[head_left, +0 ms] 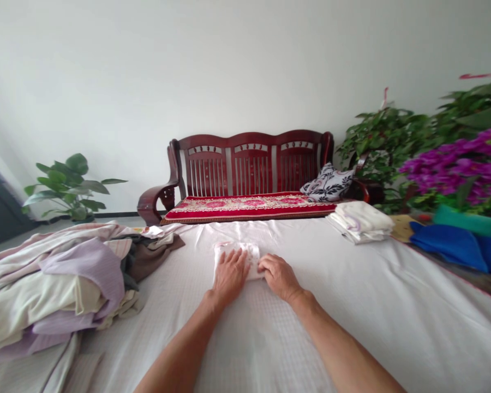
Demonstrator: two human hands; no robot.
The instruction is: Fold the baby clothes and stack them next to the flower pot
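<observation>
A small white cloth garment (pixel 251 252) with a faint pinkish pattern lies folded into a compact rectangle on the white sheet (pixel 311 305). My left hand (pixel 231 275) rests flat on top of it, fingers stretched out. At its right edge, my right hand (pixel 280 277) has its fingers curled together on the cloth, pinching the edge. The fingertips of the right hand are partly hidden, and both hands cover much of the garment's near side.
A loose heap of clothes (pixel 65 289) lies at the left. A folded white stack (pixel 362 219) sits at the back right, beside blue cloth (pixel 450 245). Beyond stands a wooden bench (pixel 249 164) with a patterned cushion (pixel 328 183). Plants and purple flowers (pixel 462 164) flank it.
</observation>
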